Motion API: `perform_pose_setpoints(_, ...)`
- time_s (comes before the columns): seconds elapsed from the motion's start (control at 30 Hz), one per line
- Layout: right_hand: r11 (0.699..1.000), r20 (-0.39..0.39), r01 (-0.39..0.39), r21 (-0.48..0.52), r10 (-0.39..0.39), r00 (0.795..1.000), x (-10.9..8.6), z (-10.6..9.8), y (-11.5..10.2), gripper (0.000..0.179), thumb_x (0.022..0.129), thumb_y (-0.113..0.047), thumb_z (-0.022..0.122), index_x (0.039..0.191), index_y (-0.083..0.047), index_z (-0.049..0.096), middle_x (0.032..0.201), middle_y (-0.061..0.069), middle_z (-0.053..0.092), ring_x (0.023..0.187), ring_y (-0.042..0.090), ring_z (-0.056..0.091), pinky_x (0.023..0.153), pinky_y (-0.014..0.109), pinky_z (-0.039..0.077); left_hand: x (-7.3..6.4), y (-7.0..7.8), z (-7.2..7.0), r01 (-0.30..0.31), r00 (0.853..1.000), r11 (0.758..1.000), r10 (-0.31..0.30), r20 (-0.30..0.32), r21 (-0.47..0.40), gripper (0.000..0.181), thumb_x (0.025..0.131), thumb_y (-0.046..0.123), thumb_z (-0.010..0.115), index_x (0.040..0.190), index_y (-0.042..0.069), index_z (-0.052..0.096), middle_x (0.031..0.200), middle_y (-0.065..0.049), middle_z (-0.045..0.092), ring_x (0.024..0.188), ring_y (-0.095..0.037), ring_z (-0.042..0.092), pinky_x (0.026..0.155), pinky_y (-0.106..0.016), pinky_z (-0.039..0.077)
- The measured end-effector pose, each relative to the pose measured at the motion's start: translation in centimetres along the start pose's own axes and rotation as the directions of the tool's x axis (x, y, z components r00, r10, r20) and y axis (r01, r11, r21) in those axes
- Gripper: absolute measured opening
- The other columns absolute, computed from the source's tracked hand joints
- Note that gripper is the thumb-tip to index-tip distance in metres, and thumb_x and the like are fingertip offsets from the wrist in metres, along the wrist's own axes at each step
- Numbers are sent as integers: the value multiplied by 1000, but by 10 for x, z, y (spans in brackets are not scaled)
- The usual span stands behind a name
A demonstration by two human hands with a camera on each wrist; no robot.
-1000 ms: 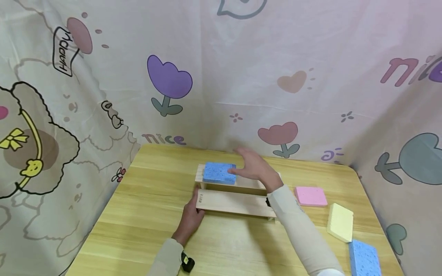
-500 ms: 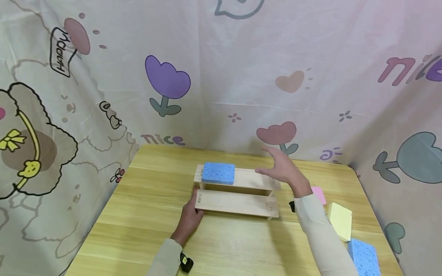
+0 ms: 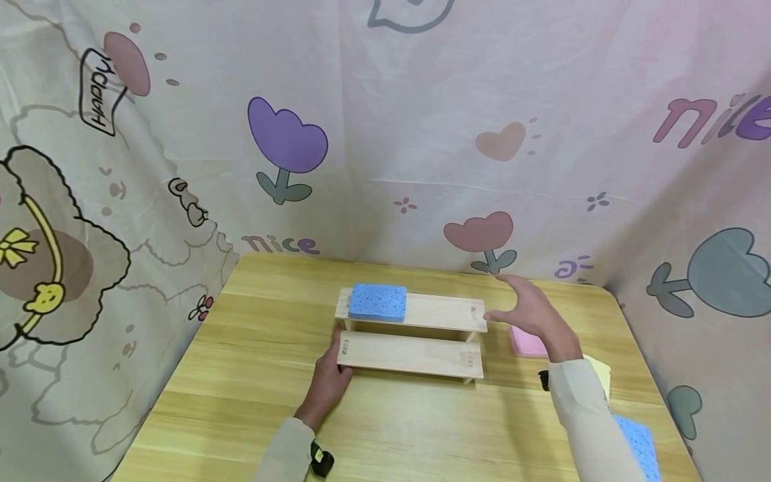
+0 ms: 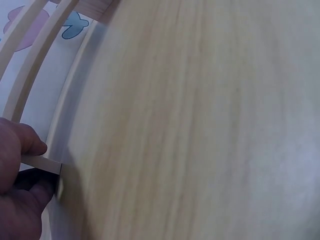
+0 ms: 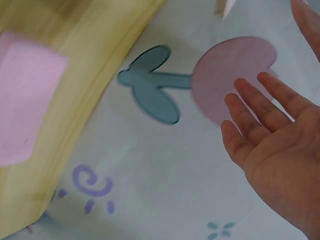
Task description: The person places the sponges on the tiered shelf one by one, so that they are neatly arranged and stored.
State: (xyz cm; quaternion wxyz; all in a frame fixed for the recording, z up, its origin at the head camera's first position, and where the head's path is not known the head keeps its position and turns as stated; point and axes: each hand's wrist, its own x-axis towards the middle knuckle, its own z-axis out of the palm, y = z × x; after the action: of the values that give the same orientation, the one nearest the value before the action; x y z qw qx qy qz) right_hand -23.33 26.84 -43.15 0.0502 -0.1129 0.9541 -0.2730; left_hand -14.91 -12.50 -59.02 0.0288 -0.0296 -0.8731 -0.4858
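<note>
A two-step wooden rack [image 3: 409, 355] stands on the table, its upper board behind and above the lower one. On the left part of the upper board lies a blue speckled sponge [image 3: 377, 302]. My left hand [image 3: 325, 383] grips the rack's left end; in the left wrist view, thumb and fingers pinch a wooden piece [image 4: 44, 164] of it. To the right of the upper board, my right hand [image 3: 535, 316] hovers with thumb and fingers spread, holding nothing. A pink sponge [image 3: 527, 343] lies just below it in view, partly covered by the hand and wrist.
Along the table's right side lie a pale yellow sponge [image 3: 599, 376] and another blue sponge [image 3: 640, 445], both partly hidden by the right sleeve. The wooden table [image 3: 253, 348] meets a printed cloth [image 3: 385, 134] at the back and sides.
My right hand has moved away from the blue sponge on the upper board, rightward toward the pink sponge. The sponge stays on the rack, and my left hand keeps its grip.
</note>
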Motion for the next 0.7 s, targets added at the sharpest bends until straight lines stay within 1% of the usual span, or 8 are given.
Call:
perform_pose_setpoints(0.13,999,10,-29,-32,30,1000,-7,-5,19,91,71,-37,80,142,1,38,146,25,38,133,47,33,106,61,30,0,1,-1,31,999,999,-31,13,-10,96,78,-12,58,154,16,6,147,-20,40,130,-34,45,100,-43,45)
perform_pose_setpoints(0.27,996,43,-75,-54,77,996,-13,-11,37,91,71,-34,80,141,2,36,145,28,37,131,49,33,105,62,30,0,1,0,23,1000,1000,-23,12,-2,96,78,-13,58,154,15,6,146,-22,40,129,-35,46,99,-44,46)
perform_pose_setpoints(0.37,993,66,-94,-74,99,993,-16,-13,49,90,70,-32,81,141,4,36,144,30,37,130,50,34,104,63,31,0,1,0,10,1000,1000,-10,5,5,95,78,-13,57,154,13,6,146,-23,40,128,-36,46,98,-44,47)
perform_pose_setpoints(0.5,991,101,-106,-82,114,988,-19,-12,63,91,68,-26,82,140,6,37,143,32,37,128,52,34,103,64,31,0,1,1,1,1000,1000,-1,3,16,95,78,-13,56,154,12,6,146,-23,39,128,-36,46,96,-44,48)
perform_pose_setpoints(0.63,987,142,-143,-79,154,978,-22,-7,73,96,65,-26,85,141,5,35,143,33,35,127,54,33,102,65,30,0,1,0,19,1000,1000,-19,5,11,95,78,-13,57,154,15,6,147,-21,40,129,-34,46,98,-43,47)
perform_pose_setpoints(0.7,983,157,-165,-84,176,972,-22,-4,78,98,64,-27,86,142,5,34,143,34,34,127,54,33,103,66,30,0,2,0,18,1000,1000,-18,4,10,96,78,-13,57,154,14,6,146,-21,40,129,-34,47,98,-43,46)
